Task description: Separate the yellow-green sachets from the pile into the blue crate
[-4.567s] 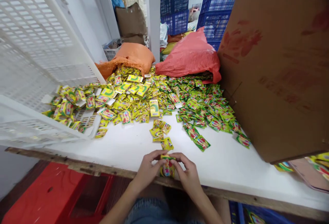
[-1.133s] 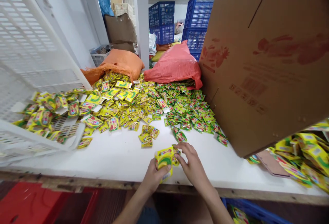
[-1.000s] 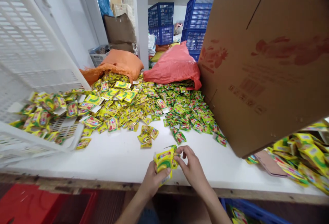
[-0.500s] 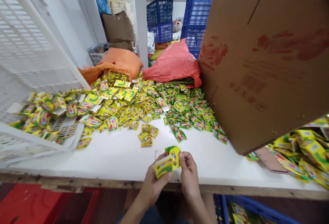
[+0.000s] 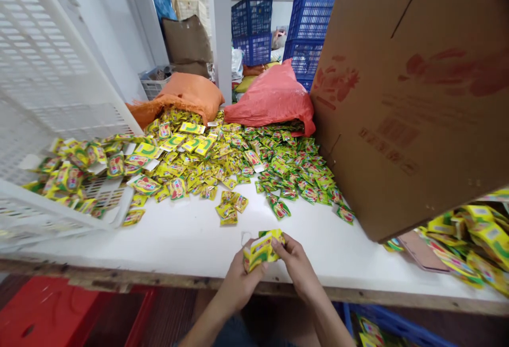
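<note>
Close to the table's front edge, my left hand (image 5: 239, 278) is closed around a small yellow-and-green carton (image 5: 255, 256). My right hand (image 5: 298, 266) pinches a yellow-and-green candy packet (image 5: 277, 236) against the carton's right side. Whether the packet is partly inside the carton I cannot tell. Just beyond my hands lies a small group of yellow packets (image 5: 229, 209), and a green packet (image 5: 280, 209) rests to its right. Farther back spreads a pile of yellow packets (image 5: 199, 169) beside a pile of green ones (image 5: 296, 161).
An orange sack (image 5: 194, 92) and a red sack (image 5: 276, 95) lie behind the piles. At left a tipped white basket (image 5: 115, 219) holds filled cartons (image 5: 71, 177). A big cardboard box (image 5: 397, 150) leans at right, near a phone-like pink slab (image 5: 423, 251). Below is a red stool (image 5: 47, 310).
My right hand has brought the packet closer against the carton, and the carton has tilted more upright. The whole view has shifted slightly.
</note>
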Action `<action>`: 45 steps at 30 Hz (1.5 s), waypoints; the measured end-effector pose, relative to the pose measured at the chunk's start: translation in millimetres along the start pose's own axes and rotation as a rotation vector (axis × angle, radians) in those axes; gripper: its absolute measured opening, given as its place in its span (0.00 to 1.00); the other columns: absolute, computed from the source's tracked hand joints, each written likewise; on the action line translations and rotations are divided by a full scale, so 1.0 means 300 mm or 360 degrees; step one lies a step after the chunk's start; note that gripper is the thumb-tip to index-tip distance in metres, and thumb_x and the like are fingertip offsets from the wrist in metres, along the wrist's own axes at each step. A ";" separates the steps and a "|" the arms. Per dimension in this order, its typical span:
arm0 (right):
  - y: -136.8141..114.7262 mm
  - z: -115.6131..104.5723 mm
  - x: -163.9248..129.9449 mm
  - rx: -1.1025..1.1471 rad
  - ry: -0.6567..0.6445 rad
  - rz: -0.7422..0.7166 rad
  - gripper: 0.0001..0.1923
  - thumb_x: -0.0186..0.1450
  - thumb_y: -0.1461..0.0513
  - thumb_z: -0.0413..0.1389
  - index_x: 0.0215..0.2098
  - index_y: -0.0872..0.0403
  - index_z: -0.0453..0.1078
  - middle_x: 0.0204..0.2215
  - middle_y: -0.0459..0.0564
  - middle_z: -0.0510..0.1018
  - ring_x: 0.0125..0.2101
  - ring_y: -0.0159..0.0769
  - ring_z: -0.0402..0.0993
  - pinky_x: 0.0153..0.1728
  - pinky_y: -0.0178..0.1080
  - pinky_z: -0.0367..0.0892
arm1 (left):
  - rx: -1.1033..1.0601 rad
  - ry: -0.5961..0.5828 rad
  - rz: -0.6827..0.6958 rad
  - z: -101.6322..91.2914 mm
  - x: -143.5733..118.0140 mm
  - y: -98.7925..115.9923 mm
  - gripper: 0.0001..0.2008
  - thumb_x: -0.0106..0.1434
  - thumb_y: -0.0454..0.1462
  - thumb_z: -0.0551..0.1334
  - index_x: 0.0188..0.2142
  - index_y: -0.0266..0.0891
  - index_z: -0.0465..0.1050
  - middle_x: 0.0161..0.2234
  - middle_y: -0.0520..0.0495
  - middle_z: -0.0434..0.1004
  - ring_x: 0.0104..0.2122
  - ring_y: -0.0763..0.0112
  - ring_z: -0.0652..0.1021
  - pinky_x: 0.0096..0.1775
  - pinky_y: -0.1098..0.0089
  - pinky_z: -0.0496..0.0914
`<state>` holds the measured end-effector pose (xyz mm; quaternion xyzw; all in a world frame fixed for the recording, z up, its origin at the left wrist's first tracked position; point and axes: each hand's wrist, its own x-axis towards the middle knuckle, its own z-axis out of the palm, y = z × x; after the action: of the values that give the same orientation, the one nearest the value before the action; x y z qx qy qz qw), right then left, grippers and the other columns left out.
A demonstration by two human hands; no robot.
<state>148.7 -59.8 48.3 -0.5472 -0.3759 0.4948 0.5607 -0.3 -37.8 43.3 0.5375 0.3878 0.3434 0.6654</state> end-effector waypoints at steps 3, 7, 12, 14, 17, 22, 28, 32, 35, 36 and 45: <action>0.001 -0.029 0.012 -0.0033 0.0256 -0.0072 0.19 0.54 0.48 0.57 0.33 0.55 0.68 0.28 0.47 0.76 0.27 0.35 0.70 0.29 0.35 0.65 | 0.0264 -0.0013 0.0172 -0.016 0.017 0.009 0.19 0.56 0.37 0.59 0.47 0.40 0.62 0.41 0.44 0.74 0.40 0.64 0.74 0.42 0.68 0.66; -0.028 -0.034 0.007 0.0053 0.0487 -0.0131 0.16 0.55 0.50 0.58 0.30 0.53 0.65 0.23 0.44 0.72 0.21 0.30 0.64 0.19 0.31 0.60 | 0.1142 0.0238 0.0308 -0.028 0.054 0.003 0.20 0.51 0.36 0.62 0.44 0.39 0.62 0.36 0.44 0.72 0.36 0.61 0.72 0.39 0.65 0.63; -0.102 -0.023 -0.022 -0.0040 0.0495 -0.0146 0.17 0.53 0.50 0.60 0.29 0.53 0.63 0.20 0.42 0.71 0.18 0.28 0.62 0.15 0.30 0.55 | 0.1810 0.0406 0.0359 -0.034 0.091 -0.023 0.17 0.51 0.36 0.62 0.41 0.37 0.64 0.37 0.43 0.71 0.40 0.57 0.69 0.41 0.62 0.59; -0.114 -0.032 -0.029 -0.0088 0.0541 -0.0144 0.17 0.52 0.50 0.59 0.30 0.52 0.62 0.20 0.42 0.71 0.18 0.29 0.63 0.16 0.30 0.56 | 0.1919 0.0438 0.0347 -0.043 0.097 -0.026 0.18 0.51 0.35 0.61 0.43 0.37 0.63 0.38 0.43 0.70 0.40 0.57 0.68 0.42 0.62 0.58; -0.093 -0.033 -0.028 -0.0232 0.0468 -0.0104 0.18 0.53 0.48 0.58 0.30 0.51 0.60 0.21 0.43 0.70 0.19 0.31 0.64 0.17 0.31 0.58 | 0.2019 0.0398 0.0399 -0.045 0.092 -0.021 0.21 0.51 0.35 0.62 0.45 0.36 0.63 0.40 0.43 0.69 0.41 0.57 0.67 0.42 0.62 0.57; -0.010 0.030 -0.004 -0.0725 0.0740 -0.0146 0.17 0.58 0.47 0.52 0.33 0.51 0.59 0.24 0.46 0.72 0.24 0.37 0.68 0.25 0.36 0.62 | 0.2077 0.0285 0.0487 -0.007 0.067 -0.016 0.21 0.50 0.34 0.64 0.44 0.39 0.63 0.38 0.45 0.68 0.39 0.58 0.66 0.41 0.62 0.57; 0.029 0.070 0.003 -0.0803 0.0874 -0.0239 0.20 0.61 0.48 0.48 0.43 0.54 0.60 0.34 0.52 0.73 0.32 0.40 0.70 0.32 0.38 0.63 | 0.2103 0.0345 0.0377 0.003 0.061 -0.028 0.21 0.50 0.36 0.65 0.44 0.39 0.63 0.38 0.45 0.67 0.40 0.58 0.66 0.41 0.62 0.57; 0.030 0.072 0.012 -0.0720 0.1185 -0.0307 0.19 0.61 0.48 0.48 0.40 0.55 0.61 0.33 0.52 0.73 0.32 0.38 0.69 0.33 0.37 0.63 | 0.2087 0.0335 0.0390 0.012 0.060 -0.023 0.23 0.50 0.38 0.65 0.45 0.40 0.62 0.39 0.46 0.66 0.40 0.59 0.66 0.42 0.62 0.57; 0.035 0.082 0.008 -0.0704 0.1185 -0.0341 0.17 0.61 0.49 0.49 0.38 0.54 0.61 0.30 0.49 0.72 0.29 0.36 0.69 0.31 0.36 0.63 | 0.2093 0.0390 0.0397 0.014 0.064 -0.017 0.23 0.50 0.38 0.65 0.45 0.40 0.62 0.38 0.46 0.66 0.40 0.58 0.66 0.42 0.62 0.57; 0.038 0.083 0.004 -0.0704 0.1128 -0.0337 0.17 0.61 0.50 0.49 0.37 0.54 0.61 0.29 0.49 0.72 0.29 0.36 0.69 0.31 0.36 0.64 | 0.2102 0.0415 0.0389 0.011 0.067 -0.016 0.23 0.50 0.38 0.65 0.45 0.40 0.62 0.38 0.46 0.66 0.40 0.58 0.66 0.42 0.62 0.57; 0.034 0.003 -0.016 -0.1049 0.0393 -0.0238 0.14 0.59 0.51 0.51 0.32 0.54 0.64 0.26 0.49 0.75 0.26 0.37 0.70 0.28 0.36 0.65 | 0.2190 0.0460 0.0410 -0.038 0.084 -0.014 0.24 0.49 0.35 0.65 0.46 0.39 0.62 0.40 0.45 0.66 0.41 0.57 0.66 0.42 0.61 0.57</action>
<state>145.3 -65.2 38.9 -0.7252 -0.4838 0.2347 0.4301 1.7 -11.4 34.0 0.8260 0.5343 0.1646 0.0716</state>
